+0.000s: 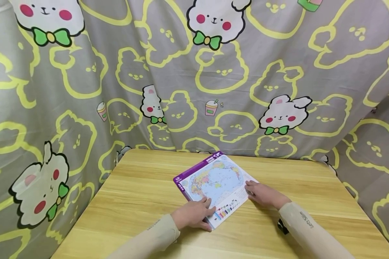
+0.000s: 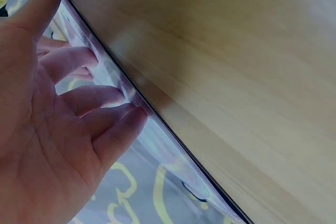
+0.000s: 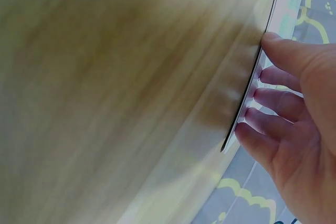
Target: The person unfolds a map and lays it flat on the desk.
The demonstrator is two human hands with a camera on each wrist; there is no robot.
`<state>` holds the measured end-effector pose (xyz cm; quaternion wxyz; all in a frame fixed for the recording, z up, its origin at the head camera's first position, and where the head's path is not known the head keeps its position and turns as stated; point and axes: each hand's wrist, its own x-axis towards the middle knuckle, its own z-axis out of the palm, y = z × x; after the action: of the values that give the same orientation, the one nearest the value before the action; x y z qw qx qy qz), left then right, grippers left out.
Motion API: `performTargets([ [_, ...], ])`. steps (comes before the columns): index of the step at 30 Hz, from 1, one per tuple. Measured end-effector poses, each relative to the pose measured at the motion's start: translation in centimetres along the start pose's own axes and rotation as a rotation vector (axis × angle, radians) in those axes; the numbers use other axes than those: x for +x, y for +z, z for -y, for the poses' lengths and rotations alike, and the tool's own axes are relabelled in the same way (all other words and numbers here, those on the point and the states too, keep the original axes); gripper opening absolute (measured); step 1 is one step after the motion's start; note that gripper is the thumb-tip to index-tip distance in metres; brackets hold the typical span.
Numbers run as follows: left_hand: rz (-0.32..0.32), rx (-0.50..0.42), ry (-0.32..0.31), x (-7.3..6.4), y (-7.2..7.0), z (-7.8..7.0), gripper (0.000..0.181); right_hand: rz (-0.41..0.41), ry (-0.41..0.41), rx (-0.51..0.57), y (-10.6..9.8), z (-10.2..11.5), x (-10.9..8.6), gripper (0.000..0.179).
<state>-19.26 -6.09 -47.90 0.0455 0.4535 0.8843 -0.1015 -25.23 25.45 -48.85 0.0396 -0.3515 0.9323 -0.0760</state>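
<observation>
A world map sheet (image 1: 217,180) with a purple border lies flat at a slant on the wooden table. My left hand (image 1: 194,214) rests on its lower left part, fingers spread over the printed surface and thumb by the near corner. In the left wrist view, the fingertips of the left hand (image 2: 68,124) touch the map's glossy face, and the thumb reaches its edge. At the map's right side, my right hand (image 1: 267,195) has its fingertips on the border. The right wrist view shows the right hand (image 3: 294,108) with fingertips touching the face close to the thin dark edge.
The wooden table (image 1: 132,201) extends on both sides of the map. Behind it and at the sides hangs a grey curtain (image 1: 181,72) printed with yellow outlines and white cartoon animals.
</observation>
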Motion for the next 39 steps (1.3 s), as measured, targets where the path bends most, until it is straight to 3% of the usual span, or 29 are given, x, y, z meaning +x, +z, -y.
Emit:
performTargets([
  [6, 0.014, 0.002, 0.006, 0.4, -0.5, -0.6, 0.070, -0.007, 0.012, 0.002, -0.1, -0.5, 0.3, 0.018],
  [13, 0.038, 0.002, 0.001, 1.0, -0.3, -1.1, 0.065, -0.024, 0.013, 0.002, -0.3, -0.7, 0.3, 0.026],
  [22, 0.051, 0.043, 0.001, 1.2, -0.7, -1.8, 0.060, -0.052, -0.025, -0.014, 0.1, -1.7, 0.9, 0.012],
  [28, 0.041, 0.016, 0.005, 1.4, -0.6, -2.0, 0.059, -0.061, -0.037, -0.017, 0.1, -2.0, 0.9, 0.005],
  [35, -0.021, -0.104, 0.015, 0.7, -0.4, -1.2, 0.061, -0.067, 0.038, -0.069, 0.1, -0.8, 0.2, 0.033],
  [39, -0.024, -0.176, -0.028, 0.1, 0.0, -0.2, 0.070, -0.079, 0.067, -0.090, 0.0, 1.1, -0.4, 0.040],
])
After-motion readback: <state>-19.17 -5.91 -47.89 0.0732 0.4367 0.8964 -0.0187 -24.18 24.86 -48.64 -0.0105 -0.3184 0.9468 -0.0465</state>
